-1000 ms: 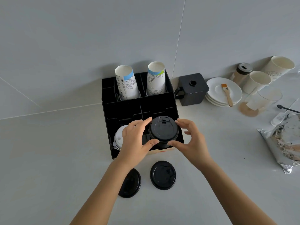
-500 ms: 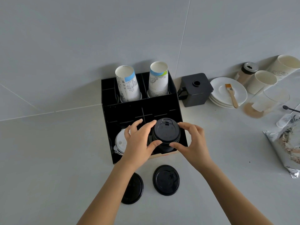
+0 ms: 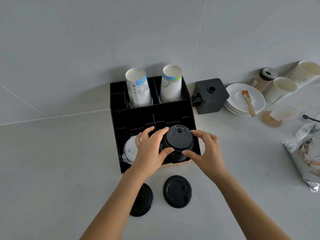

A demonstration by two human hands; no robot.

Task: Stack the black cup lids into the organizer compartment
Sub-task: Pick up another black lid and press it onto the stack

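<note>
Both your left hand (image 3: 149, 149) and right hand (image 3: 207, 150) gripped one round black lid stack (image 3: 178, 144); two glossy loose lids (image 3: 177, 191) lay flat near you.

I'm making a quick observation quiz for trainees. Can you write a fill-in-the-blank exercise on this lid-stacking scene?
1. Both hands hold a stack of black lids over the organizer's front ____ compartment.
2. ____ loose black lids lie on the counter in front of the organizer.
3. The compartment beside the left hand holds ____ lids.
4. A brush lies on the stacked ____.

Missing words: right; Two; white; plates
</note>
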